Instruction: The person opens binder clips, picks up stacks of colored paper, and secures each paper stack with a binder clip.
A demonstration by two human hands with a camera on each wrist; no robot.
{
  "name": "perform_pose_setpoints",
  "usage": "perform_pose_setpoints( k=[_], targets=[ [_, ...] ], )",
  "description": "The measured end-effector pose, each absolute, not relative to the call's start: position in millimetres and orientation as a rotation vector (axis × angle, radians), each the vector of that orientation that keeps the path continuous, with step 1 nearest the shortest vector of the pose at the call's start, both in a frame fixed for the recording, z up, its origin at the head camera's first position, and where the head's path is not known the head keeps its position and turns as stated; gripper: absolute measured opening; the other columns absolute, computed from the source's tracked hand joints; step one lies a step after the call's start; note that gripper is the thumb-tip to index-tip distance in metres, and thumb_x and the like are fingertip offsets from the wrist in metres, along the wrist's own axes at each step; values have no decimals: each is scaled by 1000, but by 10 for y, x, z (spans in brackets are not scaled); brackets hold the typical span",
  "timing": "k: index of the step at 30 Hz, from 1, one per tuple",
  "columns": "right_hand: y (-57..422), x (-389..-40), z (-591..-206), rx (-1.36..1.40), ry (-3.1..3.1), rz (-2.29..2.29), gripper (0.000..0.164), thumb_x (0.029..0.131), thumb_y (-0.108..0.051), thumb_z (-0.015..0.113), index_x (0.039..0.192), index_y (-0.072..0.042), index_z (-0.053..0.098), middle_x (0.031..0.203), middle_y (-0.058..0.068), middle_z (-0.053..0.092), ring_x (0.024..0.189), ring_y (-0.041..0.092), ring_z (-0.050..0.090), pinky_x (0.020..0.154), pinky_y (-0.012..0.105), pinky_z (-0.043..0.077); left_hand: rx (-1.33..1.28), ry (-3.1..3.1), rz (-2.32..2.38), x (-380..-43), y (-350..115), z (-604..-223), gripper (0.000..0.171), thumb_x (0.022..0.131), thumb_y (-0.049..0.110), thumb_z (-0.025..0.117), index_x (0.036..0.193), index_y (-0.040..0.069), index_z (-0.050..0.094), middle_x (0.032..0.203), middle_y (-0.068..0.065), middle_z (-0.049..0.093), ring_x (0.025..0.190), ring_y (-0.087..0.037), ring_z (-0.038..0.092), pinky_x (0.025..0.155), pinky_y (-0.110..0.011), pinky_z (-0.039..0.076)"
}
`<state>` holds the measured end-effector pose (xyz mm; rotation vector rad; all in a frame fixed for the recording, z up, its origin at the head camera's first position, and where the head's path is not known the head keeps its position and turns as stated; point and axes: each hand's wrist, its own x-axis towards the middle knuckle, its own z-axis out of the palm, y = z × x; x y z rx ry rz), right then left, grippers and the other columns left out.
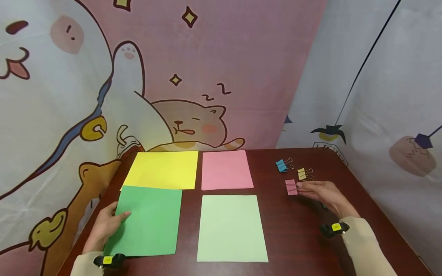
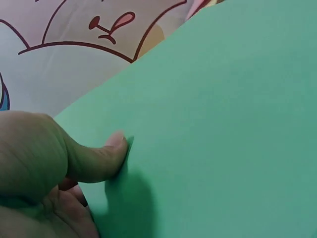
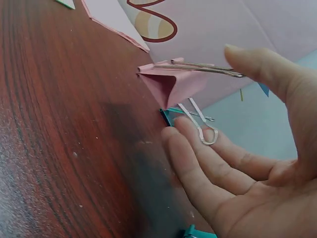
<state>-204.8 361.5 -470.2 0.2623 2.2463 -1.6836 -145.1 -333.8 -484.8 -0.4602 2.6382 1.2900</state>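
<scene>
My left hand (image 1: 105,224) grips the left edge of a green sheet of paper (image 1: 152,222), thumb on top and the other fingers partly hidden under it. The left wrist view shows the thumb (image 2: 106,158) against the green surface. With my right hand (image 1: 324,195) I hold a pink binder clip (image 1: 291,187) by its wire handles. In the right wrist view the thumb is at the upper handle (image 3: 208,69) and the fingers are by the lower handle (image 3: 205,131). A blue binder clip (image 1: 281,165) and a yellow binder clip (image 1: 302,174) lie just beyond.
Yellow paper (image 1: 162,170) lies behind the green sheet, with pink paper (image 1: 226,170) to its right. Pale green paper (image 1: 231,228) is nearer the front. A teal object (image 3: 198,232) is partly hidden under my right hand. Printed cloth (image 1: 241,69) hangs behind the dark wooden table (image 1: 283,237).
</scene>
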Motion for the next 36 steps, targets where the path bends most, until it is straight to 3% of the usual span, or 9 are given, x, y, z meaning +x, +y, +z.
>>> perform_pose_setpoints(
  k=[5, 11, 21, 30, 36],
  targets=[
    [3608, -2014, -4724, 310, 2278, -1677, 91, 92, -54, 71, 152, 7, 40, 133, 10, 68, 112, 16, 73, 101, 38, 54, -532, 2589, 1403, -1461, -3290, -4831, 65, 104, 30, 62, 151, -6, 36, 117, -28, 63, 88, -24, 67, 69, -37, 54],
    [3595, -1987, -4721, 320, 2282, -1735, 90, 91, -54, 73, 152, 5, 42, 121, -1, 73, 109, 14, 74, 98, 34, 56, -564, 2574, 1488, -1484, -3216, -4806, 66, 104, 31, 62, 153, -5, 35, 125, -31, 60, 86, -22, 67, 69, -37, 54],
    [3482, -1964, -4675, 285, 2463, -1580, 87, 90, -67, 64, 148, -4, 50, 145, 19, 59, 118, 23, 68, 100, 29, 55, -503, 2533, 1563, -1525, -3069, -4743, 67, 105, 33, 58, 155, -4, 33, 139, -32, 55, 97, -22, 67, 78, -38, 55],
    [3402, -1964, -4623, 248, 2419, -1693, 82, 92, -63, 65, 146, -1, 54, 122, -3, 70, 114, 21, 69, 95, 21, 55, -463, 2525, 1627, -1561, -2940, -4729, 63, 106, 29, 57, 153, -6, 35, 138, -32, 56, 98, -19, 68, 81, -37, 56],
    [3321, -1974, -4599, 293, 2407, -1733, 82, 90, -65, 66, 145, -5, 56, 115, -10, 70, 110, 17, 69, 91, 15, 52, -467, 2493, 1663, -1605, -2855, -4688, 67, 105, 33, 58, 154, -6, 33, 144, -32, 53, 105, -24, 66, 86, -40, 55]
  ],
)
